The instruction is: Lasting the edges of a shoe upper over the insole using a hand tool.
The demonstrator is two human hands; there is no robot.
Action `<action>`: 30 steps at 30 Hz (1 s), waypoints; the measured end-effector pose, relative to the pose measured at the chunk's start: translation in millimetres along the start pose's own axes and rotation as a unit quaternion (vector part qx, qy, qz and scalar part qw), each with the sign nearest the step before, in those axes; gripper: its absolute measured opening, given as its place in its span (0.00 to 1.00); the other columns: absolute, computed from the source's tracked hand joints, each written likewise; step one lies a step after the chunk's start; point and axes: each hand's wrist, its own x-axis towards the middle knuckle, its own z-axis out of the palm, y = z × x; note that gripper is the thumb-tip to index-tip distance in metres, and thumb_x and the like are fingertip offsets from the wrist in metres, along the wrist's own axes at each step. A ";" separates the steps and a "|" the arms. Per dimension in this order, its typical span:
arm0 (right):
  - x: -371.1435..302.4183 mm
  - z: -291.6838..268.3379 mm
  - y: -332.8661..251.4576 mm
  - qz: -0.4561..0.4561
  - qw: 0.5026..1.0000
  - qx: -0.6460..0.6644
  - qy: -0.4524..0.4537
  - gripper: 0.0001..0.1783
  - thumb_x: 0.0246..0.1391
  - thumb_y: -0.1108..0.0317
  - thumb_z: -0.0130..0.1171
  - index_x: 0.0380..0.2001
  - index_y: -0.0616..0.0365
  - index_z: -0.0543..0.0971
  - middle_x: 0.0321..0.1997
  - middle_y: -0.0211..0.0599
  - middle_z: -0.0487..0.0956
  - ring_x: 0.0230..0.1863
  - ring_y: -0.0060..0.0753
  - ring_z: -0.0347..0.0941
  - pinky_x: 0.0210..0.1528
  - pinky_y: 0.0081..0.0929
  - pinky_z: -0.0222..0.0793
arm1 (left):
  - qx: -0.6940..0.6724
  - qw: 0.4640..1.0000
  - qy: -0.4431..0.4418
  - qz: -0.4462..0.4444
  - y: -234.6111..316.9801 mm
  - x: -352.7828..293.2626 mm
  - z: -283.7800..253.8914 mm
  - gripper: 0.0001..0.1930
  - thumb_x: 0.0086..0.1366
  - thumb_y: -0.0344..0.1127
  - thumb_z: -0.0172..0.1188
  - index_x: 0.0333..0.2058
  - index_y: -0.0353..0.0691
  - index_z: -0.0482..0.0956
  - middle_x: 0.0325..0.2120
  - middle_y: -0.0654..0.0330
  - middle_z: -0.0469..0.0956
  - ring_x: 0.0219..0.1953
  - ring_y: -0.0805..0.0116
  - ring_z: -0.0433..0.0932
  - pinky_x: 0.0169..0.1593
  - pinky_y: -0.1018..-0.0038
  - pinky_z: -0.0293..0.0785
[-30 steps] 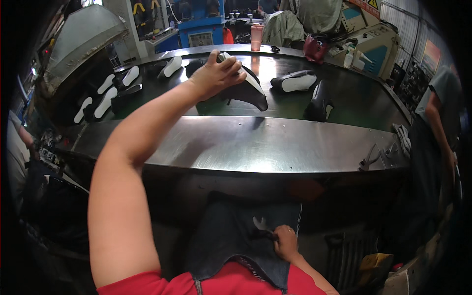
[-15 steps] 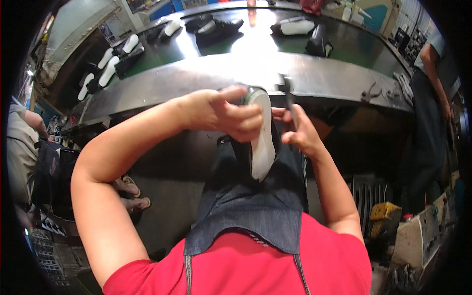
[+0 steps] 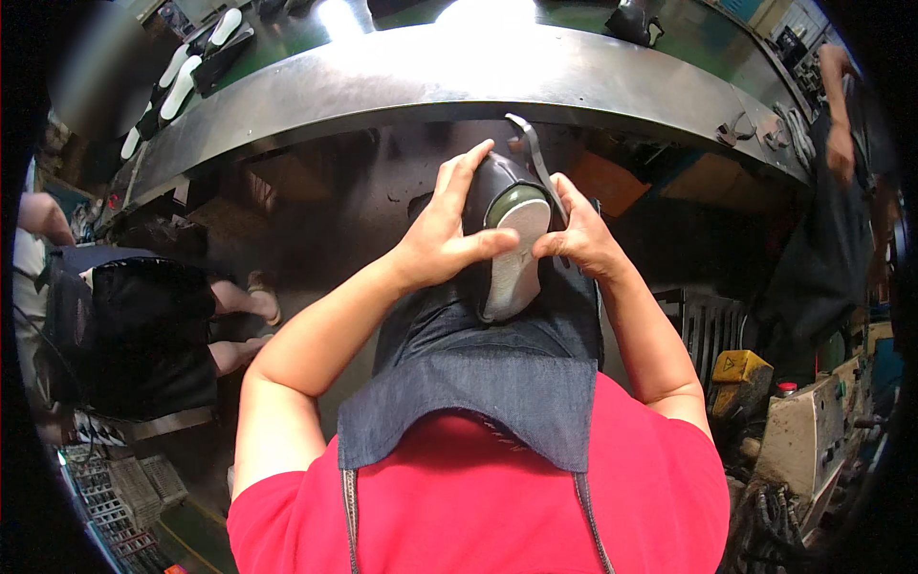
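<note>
A black shoe upper [image 3: 486, 196] on a green last [image 3: 517, 199] is held tilted above my lap, with its white insole [image 3: 519, 249] facing me. My left hand [image 3: 445, 225] grips it from the left, fingers along its side and thumb lying on the insole. On the other side, my right hand [image 3: 585, 234] is closed around curved metal lasting pincers [image 3: 537, 158], whose hooked end points up beyond the shoe. The right thumb touches the insole's edge; the pincers' lower part is hidden in the palm.
Ahead runs a metal-edged bench [image 3: 402, 72] with a green belt. White-soled shoes [image 3: 180, 88] lie at its left, a black shoe [image 3: 633, 21] at its right, near another pair of pincers [image 3: 734, 130]. People stand at both sides; a yellow box [image 3: 741, 368] is at my right.
The shoe's upper end has tilted toward the bench. My left hand has opened out along its side, and the right hand has brought the pincers against the shoe. The view has tipped downward.
</note>
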 end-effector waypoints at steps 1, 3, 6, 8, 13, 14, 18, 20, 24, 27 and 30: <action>2.0 1.3 -6.3 0.003 1.000 -0.001 0.000 0.40 0.29 0.58 0.82 0.44 0.58 0.68 0.49 0.34 0.73 0.54 0.26 0.64 0.58 0.26 0.59 | 0.013 1.000 0.018 -0.004 0.9 2.9 3.1 0.47 0.53 0.51 0.68 0.66 0.44 0.54 0.58 0.54 0.60 0.59 0.61 0.62 0.58 0.66 0.64; 9.0 0.2 -15.3 -0.009 0.998 0.051 0.021 0.36 0.32 0.60 0.81 0.40 0.56 0.67 0.50 0.36 0.72 0.54 0.27 0.65 0.58 0.26 0.59 | 0.003 0.999 0.040 -0.006 2.0 7.0 9.5 0.44 0.52 0.50 0.68 0.64 0.43 0.57 0.57 0.54 0.61 0.59 0.61 0.63 0.58 0.66 0.64; 7.8 1.4 -19.6 0.001 1.000 0.021 0.021 0.34 0.34 0.62 0.80 0.39 0.55 0.67 0.49 0.35 0.71 0.51 0.26 0.66 0.56 0.26 0.61 | 0.005 0.998 0.055 -0.001 6.4 8.1 8.5 0.41 0.51 0.47 0.69 0.61 0.42 0.61 0.55 0.54 0.62 0.57 0.62 0.64 0.57 0.67 0.64; 3.8 7.9 -29.0 0.011 0.999 -0.002 0.031 0.33 0.34 0.62 0.80 0.38 0.54 0.67 0.46 0.31 0.71 0.47 0.23 0.66 0.52 0.23 0.63 | -0.015 0.997 0.064 0.034 5.4 6.3 11.7 0.35 0.52 0.40 0.68 0.58 0.40 0.66 0.55 0.52 0.62 0.57 0.62 0.65 0.58 0.67 0.63; -9.2 16.7 -28.4 -0.010 0.993 -0.102 0.066 0.35 0.37 0.70 0.78 0.47 0.57 0.68 0.44 0.26 0.67 0.47 0.19 0.66 0.53 0.21 0.65 | 0.014 0.993 0.086 0.073 18.2 -2.1 19.1 0.29 0.54 0.33 0.65 0.55 0.38 0.70 0.57 0.48 0.61 0.59 0.58 0.64 0.61 0.67 0.59; -14.6 21.9 -25.6 -0.025 0.985 -0.145 0.089 0.35 0.36 0.70 0.78 0.47 0.57 0.69 0.43 0.25 0.67 0.47 0.19 0.66 0.53 0.20 0.65 | 0.019 0.988 0.112 0.104 16.9 -4.5 24.3 0.28 0.52 0.33 0.65 0.54 0.38 0.71 0.55 0.45 0.65 0.60 0.51 0.64 0.62 0.63 0.60; -9.7 19.4 -13.4 -0.073 0.977 -0.156 0.126 0.28 0.39 0.70 0.76 0.43 0.57 0.70 0.48 0.31 0.72 0.46 0.21 0.68 0.49 0.21 0.66 | 0.017 0.982 0.136 0.129 3.7 1.2 26.3 0.28 0.52 0.31 0.66 0.54 0.38 0.71 0.53 0.41 0.67 0.61 0.44 0.63 0.63 0.60 0.59; -12.5 16.2 -22.9 -0.091 0.977 -0.139 0.136 0.24 0.43 0.70 0.72 0.43 0.58 0.71 0.52 0.35 0.74 0.45 0.22 0.71 0.46 0.21 0.67 | 0.000 0.983 0.138 0.123 1.0 6.4 25.4 0.27 0.53 0.33 0.65 0.53 0.38 0.72 0.53 0.40 0.67 0.60 0.42 0.64 0.62 0.60 0.59; -53.2 14.2 -48.6 -0.048 0.981 -0.165 0.086 0.21 0.53 0.80 0.50 0.52 0.61 0.70 0.50 0.33 0.73 0.54 0.24 0.68 0.59 0.23 0.60 | 0.057 0.978 0.166 0.112 -14.7 13.9 20.3 0.25 0.56 0.37 0.63 0.53 0.37 0.72 0.52 0.41 0.69 0.58 0.43 0.65 0.61 0.61 0.60; -71.5 23.6 -46.9 0.053 0.996 -0.054 0.056 0.21 0.50 0.81 0.48 0.50 0.61 0.70 0.48 0.33 0.73 0.53 0.27 0.69 0.59 0.26 0.61 | 0.030 0.978 0.182 0.097 -25.3 20.2 21.5 0.25 0.57 0.38 0.62 0.53 0.36 0.72 0.51 0.41 0.70 0.58 0.44 0.65 0.61 0.62 0.61; -72.8 26.9 -41.5 0.076 0.993 -0.074 0.046 0.22 0.48 0.81 0.47 0.49 0.61 0.71 0.46 0.34 0.73 0.52 0.27 0.70 0.58 0.26 0.63 | 0.028 0.979 0.184 0.083 -27.9 24.3 23.5 0.25 0.57 0.38 0.62 0.53 0.36 0.72 0.50 0.41 0.70 0.57 0.44 0.67 0.61 0.62 0.61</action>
